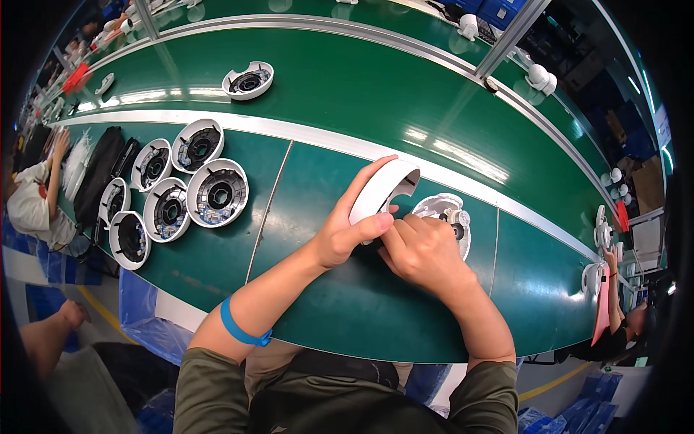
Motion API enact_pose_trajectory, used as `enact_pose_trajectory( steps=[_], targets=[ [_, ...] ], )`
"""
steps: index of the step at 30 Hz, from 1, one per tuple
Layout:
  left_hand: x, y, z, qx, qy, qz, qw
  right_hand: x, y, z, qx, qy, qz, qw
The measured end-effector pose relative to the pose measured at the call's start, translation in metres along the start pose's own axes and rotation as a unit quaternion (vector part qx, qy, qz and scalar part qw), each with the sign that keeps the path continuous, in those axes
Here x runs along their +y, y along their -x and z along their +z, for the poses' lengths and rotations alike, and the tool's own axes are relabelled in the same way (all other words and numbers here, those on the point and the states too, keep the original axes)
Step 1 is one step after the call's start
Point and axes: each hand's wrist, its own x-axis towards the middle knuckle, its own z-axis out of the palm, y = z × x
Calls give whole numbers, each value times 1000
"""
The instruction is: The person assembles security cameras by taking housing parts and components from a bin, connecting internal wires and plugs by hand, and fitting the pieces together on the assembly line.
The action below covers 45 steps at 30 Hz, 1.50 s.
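Observation:
My left hand (341, 233) grips a white round plastic housing (384, 186) tilted up on its edge above the green worktable, thumb on the near side. A notch is cut into the housing's rim, and its inside faces away from view. Close against its lower right side is my right hand (428, 253), fingers curled in; whatever they pinch is hidden. Just behind that hand, a white shell with small mechanical parts (450, 208) lies on the table, partly covered by the fingers.
Several white housings with black inner rings (217, 192) cluster at the left of the table. One more housing (249, 79) sits on the green conveyor (347, 79) beyond the white rail. Co-workers are at both sides; a blue plastic-lined bin (148, 318) stands below the left table edge.

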Motion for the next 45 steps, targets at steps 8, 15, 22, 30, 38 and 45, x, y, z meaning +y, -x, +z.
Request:
enact_pose_trajectory(
  steps=[8,15,22,30,38,45],
  targets=[
    [-5,0,-1,-14,-7,-2,1000,3,4,3,2,-1,-12,1000],
    [-15,2,-4,-29,-6,29,999,3,7,6,-16,-24,-3,1000],
    [-22,4,-1,-69,-73,41,994,9,18,9,-64,-45,-15,997],
    [-27,3,-1,42,199,-33,979,-2,13,-2,24,-177,154,972],
    [-20,-4,8,87,173,-87,977,5,24,-21,64,-277,338,897],
    [-16,-3,20,71,135,-82,985,-1,21,-26,50,-142,176,973]
  ],
)
